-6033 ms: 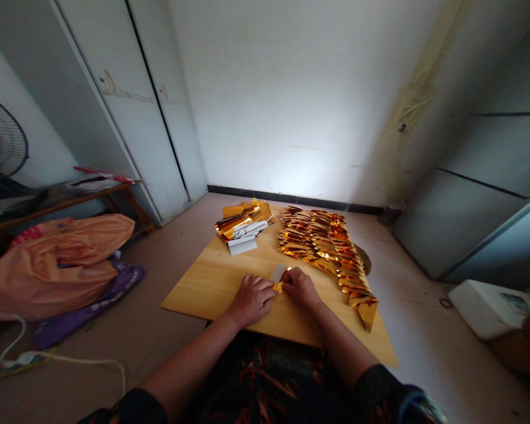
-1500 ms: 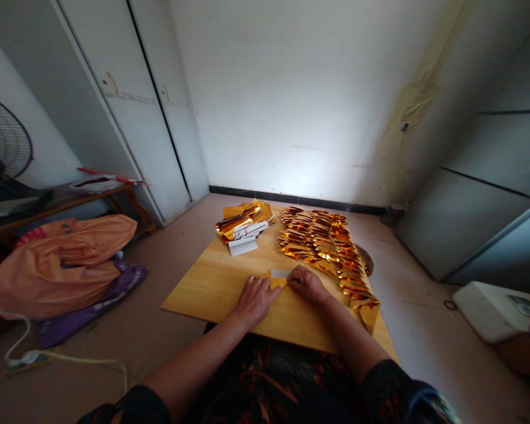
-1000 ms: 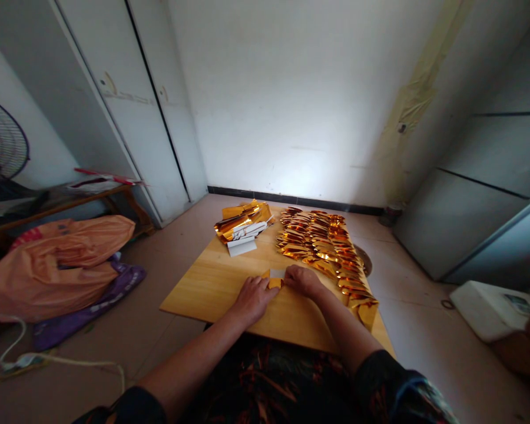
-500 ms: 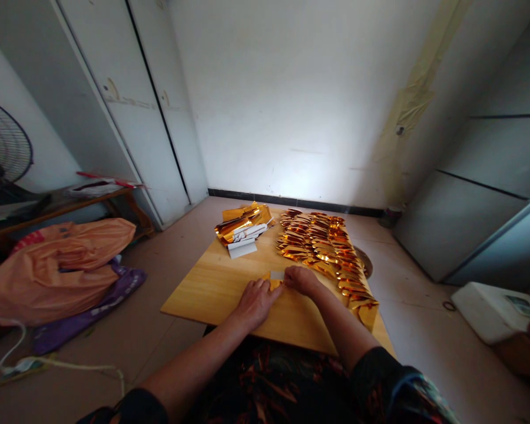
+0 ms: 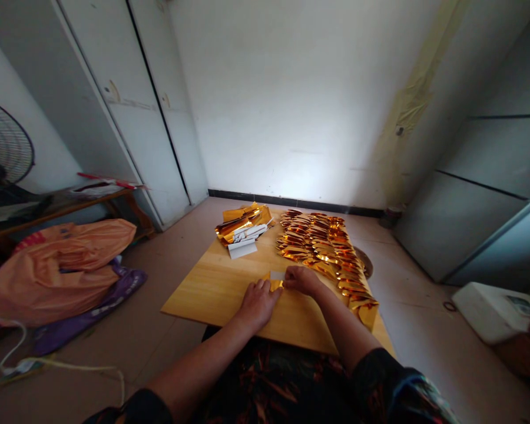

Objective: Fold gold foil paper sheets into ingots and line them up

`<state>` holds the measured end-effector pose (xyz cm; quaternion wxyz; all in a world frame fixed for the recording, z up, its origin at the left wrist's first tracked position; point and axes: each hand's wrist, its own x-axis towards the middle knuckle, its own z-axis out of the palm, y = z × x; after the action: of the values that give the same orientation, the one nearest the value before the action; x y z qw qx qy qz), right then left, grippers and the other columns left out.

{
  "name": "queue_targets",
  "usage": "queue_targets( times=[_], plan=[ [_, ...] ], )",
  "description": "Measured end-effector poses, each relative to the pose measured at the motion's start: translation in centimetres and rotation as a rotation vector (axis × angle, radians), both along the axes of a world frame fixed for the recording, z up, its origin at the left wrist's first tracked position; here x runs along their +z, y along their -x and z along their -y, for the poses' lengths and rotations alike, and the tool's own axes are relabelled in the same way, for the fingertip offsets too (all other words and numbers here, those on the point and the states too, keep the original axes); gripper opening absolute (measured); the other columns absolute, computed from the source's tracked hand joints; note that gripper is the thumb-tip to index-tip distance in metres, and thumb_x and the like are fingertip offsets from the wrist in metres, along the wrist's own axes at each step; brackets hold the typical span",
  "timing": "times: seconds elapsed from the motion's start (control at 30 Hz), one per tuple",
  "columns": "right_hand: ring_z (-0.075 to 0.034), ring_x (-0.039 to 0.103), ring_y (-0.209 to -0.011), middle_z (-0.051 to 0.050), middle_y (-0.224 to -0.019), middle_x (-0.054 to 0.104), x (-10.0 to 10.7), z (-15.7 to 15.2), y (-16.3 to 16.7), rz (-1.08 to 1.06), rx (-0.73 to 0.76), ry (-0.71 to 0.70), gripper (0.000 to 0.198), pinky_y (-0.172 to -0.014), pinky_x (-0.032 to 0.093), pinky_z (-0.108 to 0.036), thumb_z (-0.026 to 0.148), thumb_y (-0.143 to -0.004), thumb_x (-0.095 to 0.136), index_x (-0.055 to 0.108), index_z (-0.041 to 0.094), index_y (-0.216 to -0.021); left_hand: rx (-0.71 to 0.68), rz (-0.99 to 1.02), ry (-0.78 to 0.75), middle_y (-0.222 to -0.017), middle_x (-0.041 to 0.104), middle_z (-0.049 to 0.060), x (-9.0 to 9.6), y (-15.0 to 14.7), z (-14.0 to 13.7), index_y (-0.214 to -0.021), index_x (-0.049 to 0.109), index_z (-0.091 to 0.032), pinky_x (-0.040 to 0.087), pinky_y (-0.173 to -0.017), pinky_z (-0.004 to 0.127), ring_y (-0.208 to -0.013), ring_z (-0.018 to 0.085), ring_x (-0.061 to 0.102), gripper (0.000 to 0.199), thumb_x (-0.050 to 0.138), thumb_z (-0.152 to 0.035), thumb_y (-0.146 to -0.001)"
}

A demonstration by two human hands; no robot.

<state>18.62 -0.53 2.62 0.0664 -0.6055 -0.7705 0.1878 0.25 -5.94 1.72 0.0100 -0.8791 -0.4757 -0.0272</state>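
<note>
Between my two hands, near the front of the wooden table (image 5: pixel 203 294), lies a small sheet of gold foil paper (image 5: pixel 276 285), partly folded, with a pale grey-white part showing on its far side. My left hand (image 5: pixel 258 303) presses on its left end with bent fingers. At the right edge, my right hand (image 5: pixel 301 279) has its fingers closed in a pinch on the paper. Rows of folded gold foil pieces (image 5: pixel 313 241) overlap on the table's right side. A loose heap of gold foil sheets (image 5: pixel 242 224) lies at the back left, a pale sheet (image 5: pixel 242 249) in front of it.
An orange bag (image 5: pixel 62 265) and a purple bag (image 5: pixel 92 312) lie on the floor at the left, near a power cord (image 5: pixel 75 365). A fan (image 5: pixel 4 141) stands behind them. To the right are a grey refrigerator (image 5: pixel 481 176) and a white box (image 5: pixel 494 312).
Both hands stay almost in place over the foil paper, with only a slight shift of the fingers. The heap and the rows have not moved.
</note>
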Motion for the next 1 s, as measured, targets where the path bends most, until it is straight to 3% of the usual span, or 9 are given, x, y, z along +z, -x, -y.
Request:
queue_targets(
  times=[0.43,0.63,0.73,0.93,1.0],
  plan=[
    [-0.011,0.055,-0.073,0.0,-0.083,0.066,-0.6,-0.3,-0.9,-0.104,-0.016,-0.043,0.014,-0.064,0.037,-0.019,0.011,-0.076,0.057,0.066,0.018,-0.083,0.043,0.034,0.017,-0.109,0.06,0.01,0.1,-0.4,0.0,-0.122,0.058,-0.029,0.043,-0.084,0.037,-0.104,0.026,0.053,0.036,0.041,-0.021,-0.091],
    [-0.012,0.053,-0.068,0.0,-0.079,0.065,-0.9,-0.4,-0.6,-0.081,-0.031,-0.057,0.01,-0.059,0.035,-0.021,0.025,-0.076,0.064,0.065,0.018,-0.083,0.04,0.012,0.016,-0.111,0.06,0.011,0.3,-0.5,0.1,-0.122,0.058,-0.029,0.043,-0.083,0.038,-0.105,0.027,0.053,0.037,0.04,-0.02,-0.091],
    [-0.013,0.053,-0.07,-0.001,-0.081,0.064,-1.0,-0.2,-0.4,-0.03,-0.044,-0.095,0.009,-0.06,0.035,-0.022,0.022,-0.076,0.064,0.065,0.018,-0.084,0.041,0.028,0.012,-0.11,0.061,0.01,0.2,-0.4,0.0,-0.121,0.059,-0.03,0.041,-0.085,0.038,-0.104,0.026,0.053,0.035,0.041,-0.022,-0.092],
    [-0.018,0.052,-0.095,-0.007,-0.102,0.062,-1.3,1.4,-0.3,0.015,0.17,-0.287,0.014,-0.08,0.038,-0.027,0.018,-0.086,0.054,0.066,0.019,-0.08,0.043,0.157,-0.002,-0.113,0.062,0.007,-0.2,1.3,-1.5,-0.099,0.067,-0.027,0.037,-0.09,0.038,-0.107,0.023,0.053,0.022,0.05,-0.022,-0.087],
    [-0.02,0.051,-0.097,-0.007,-0.105,0.062,-1.4,2.4,0.2,0.051,0.18,-0.326,0.016,-0.08,0.037,-0.03,0.022,-0.088,0.053,0.067,0.02,-0.081,0.069,0.246,0.021,-0.116,0.063,0.004,-0.5,1.8,-2.3,-0.094,0.067,-0.026,0.036,-0.092,0.038,-0.108,0.021,0.054,0.017,0.052,-0.024,-0.086]
  ],
)
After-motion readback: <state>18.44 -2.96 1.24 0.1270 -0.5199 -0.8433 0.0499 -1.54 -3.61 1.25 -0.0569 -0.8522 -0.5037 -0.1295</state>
